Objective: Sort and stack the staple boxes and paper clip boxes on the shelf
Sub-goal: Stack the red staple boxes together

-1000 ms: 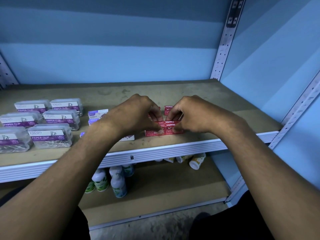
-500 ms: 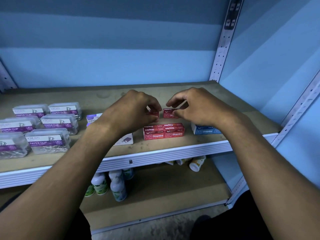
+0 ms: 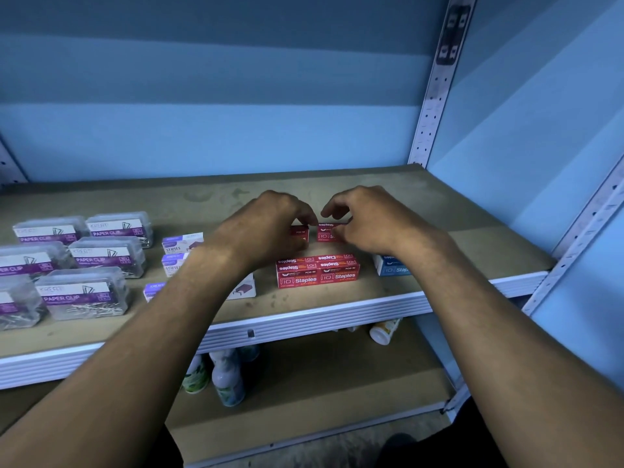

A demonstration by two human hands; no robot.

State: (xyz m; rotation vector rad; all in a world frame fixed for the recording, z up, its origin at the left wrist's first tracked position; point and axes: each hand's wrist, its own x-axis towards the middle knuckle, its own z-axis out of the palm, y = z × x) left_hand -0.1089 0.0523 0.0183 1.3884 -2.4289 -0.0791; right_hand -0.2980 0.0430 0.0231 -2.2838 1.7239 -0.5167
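Shelf (image 3: pixel 337 302), left to right. Far left: six clear paper clip boxes (image 3: pixel 109 256) in two columns of three, sorted but single layer. Next: purple-and-white staple boxes (image 3: pixel 182 240), three visible in a loose column, the near one mostly hidden by the forearm; not stacked. Centre: red stack (image 3: pixel 317 270) near the shelf edge, at least four boxes. Beyond it two loose red boxes: left hand (image 3: pixel 266 228) grips the left one (image 3: pixel 300 232), right hand (image 3: pixel 368 221) pinches the right one (image 3: pixel 326 231). One blue staple box (image 3: pixel 390 265) at right. Judgement: roughly halfway; reds nearly done.
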